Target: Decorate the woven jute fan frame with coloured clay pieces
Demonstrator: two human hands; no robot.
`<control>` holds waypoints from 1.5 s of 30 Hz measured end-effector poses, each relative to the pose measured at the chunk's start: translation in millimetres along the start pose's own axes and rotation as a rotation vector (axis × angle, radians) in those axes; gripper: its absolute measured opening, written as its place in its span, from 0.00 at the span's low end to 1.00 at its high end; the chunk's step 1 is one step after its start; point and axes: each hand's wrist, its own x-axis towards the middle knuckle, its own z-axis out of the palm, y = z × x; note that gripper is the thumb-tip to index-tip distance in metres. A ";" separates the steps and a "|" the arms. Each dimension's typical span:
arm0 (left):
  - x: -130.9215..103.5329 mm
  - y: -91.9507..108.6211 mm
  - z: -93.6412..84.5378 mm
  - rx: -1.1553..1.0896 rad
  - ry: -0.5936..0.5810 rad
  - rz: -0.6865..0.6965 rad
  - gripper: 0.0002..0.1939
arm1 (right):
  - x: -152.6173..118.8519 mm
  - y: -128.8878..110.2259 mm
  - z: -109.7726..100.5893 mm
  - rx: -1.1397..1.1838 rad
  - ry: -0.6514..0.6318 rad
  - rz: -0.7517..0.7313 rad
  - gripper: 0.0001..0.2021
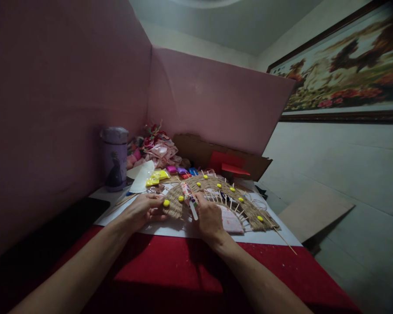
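L hand [144, 212] is at the L end of the woven arch [174, 208], fingertips by the outermost yellow dot; can't tell if that grip pinches the edge or just rests on it. R hand [210, 220] has its grip closed on a patterned tube [187, 191] w/ a pale, flat tip [194, 211], held over the arch. Arch lies on a white sheet [173, 228] on the red-covered bench [170, 266], curving around a pink-white panel [231, 220] w/ short sticks between.

To do it well: brace the weave w/ L fingers, flat & near the working spot, w/o squashing the dots. Hold the tube light, close to its tip, & move it in small, controlled strokes. R wrist should clear the thin sticks, b/c they look easy to bend or snag. Tilt the tube a bit if it blocks the view.

Counts: 1 arch, 1 panel, 1 tube, 8 yellow dots visible (poss. more hidden). Packs behind: 1 magenta [171, 169], 1 purple [181, 170], 1 blue [193, 171], 1 red [186, 176]; yellow approx. 2, overlap makes it unclear. Also 1 lilac tumbler [115, 161], 1 framed pic [343, 76]. Sticks: too many/overlapping to count.
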 end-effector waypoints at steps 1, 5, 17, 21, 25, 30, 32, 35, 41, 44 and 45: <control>0.6 -0.3 0.2 -0.003 0.007 -0.003 0.11 | 0.0 0.2 0.1 0.000 0.000 0.001 0.07; 1.8 -0.8 -0.2 -0.010 0.004 -0.001 0.12 | -0.7 1.3 1.3 -0.007 0.011 -0.010 0.06; 3.3 -3.3 9.0 0.125 0.076 0.055 0.22 | -1.1 -1.8 0.7 -0.059 -0.017 -0.008 0.06; 4.3 -4.9 11.5 0.139 0.124 0.065 0.19 | -1.1 -1.7 1.1 -0.046 -0.002 -0.011 0.06; 2.9 -3.0 10.5 0.116 0.107 0.048 0.18 | -1.5 -2.3 0.9 -0.034 -0.011 -0.002 0.07; 2.2 -1.5 7.3 0.068 0.059 0.025 0.16 | -1.9 -2.3 0.4 -0.033 -0.004 -0.010 0.06; 2.2 -2.0 6.7 0.066 0.082 0.026 0.16 | -1.5 -2.1 0.6 -0.034 -0.001 -0.008 0.06; 2.1 -2.6 5.9 0.063 0.073 0.034 0.16 | -0.9 -1.6 1.5 -0.038 0.006 -0.003 0.05; 4.9 -4.4 1.6 0.091 0.037 0.046 0.19 | -0.9 -1.6 2.4 -0.025 0.016 -0.012 0.08; 5.9 -5.8 0.8 0.086 0.035 0.060 0.19 | -0.8 -1.8 2.1 -0.021 0.011 -0.005 0.08; 5.8 -6.0 1.0 0.083 0.034 0.066 0.19 | -0.8 -1.7 2.1 -0.019 0.011 -0.003 0.08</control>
